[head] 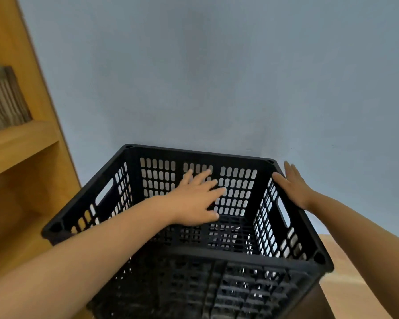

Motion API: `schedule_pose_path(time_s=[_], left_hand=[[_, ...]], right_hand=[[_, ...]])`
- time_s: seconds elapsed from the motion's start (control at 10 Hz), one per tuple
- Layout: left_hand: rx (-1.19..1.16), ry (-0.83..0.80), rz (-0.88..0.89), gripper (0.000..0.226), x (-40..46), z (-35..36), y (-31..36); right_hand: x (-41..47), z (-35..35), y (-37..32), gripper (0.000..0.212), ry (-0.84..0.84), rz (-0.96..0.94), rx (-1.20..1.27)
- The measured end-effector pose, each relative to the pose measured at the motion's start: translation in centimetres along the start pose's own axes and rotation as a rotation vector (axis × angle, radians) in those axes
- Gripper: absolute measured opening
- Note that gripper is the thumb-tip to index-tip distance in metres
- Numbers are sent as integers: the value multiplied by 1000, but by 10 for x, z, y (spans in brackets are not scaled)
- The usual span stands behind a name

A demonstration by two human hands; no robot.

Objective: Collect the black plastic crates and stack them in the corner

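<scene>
Looking down, you see one black crate (228,203) with its open top toward you, seated on a second black crate (217,293) beneath it, so two are stacked. The stack stands against the pale blue wall (217,77), just beside the wooden shelf unit (32,146) on your left, in the corner they form. Your left hand (194,199) reaches inside the top crate, fingers spread and flat, loose near the perforated far wall and gripping nothing. Your right hand (293,185) lies open along the outside of the crate's right rim, near the far right corner, fingers straight and not curled around it. One stack of brown ribbed material (2,100) sits on the shelf.
</scene>
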State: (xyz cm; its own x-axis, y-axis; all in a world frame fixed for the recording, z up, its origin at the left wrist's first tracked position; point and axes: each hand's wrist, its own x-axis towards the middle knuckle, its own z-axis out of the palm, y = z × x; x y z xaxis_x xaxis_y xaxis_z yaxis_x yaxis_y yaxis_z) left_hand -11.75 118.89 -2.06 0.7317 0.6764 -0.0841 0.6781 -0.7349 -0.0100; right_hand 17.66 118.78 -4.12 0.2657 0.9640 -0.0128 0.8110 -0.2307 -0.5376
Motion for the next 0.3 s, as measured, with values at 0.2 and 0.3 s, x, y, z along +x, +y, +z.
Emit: schedule_pose_path(time_s=[0.2, 0.3], left_hand=[[-56, 82, 97, 66, -61, 14, 67], [132, 224, 61, 74, -69, 22, 75]], right_hand=[[-86, 5, -4, 75, 17, 38, -29], [-134, 8, -11, 73, 87, 62, 13]])
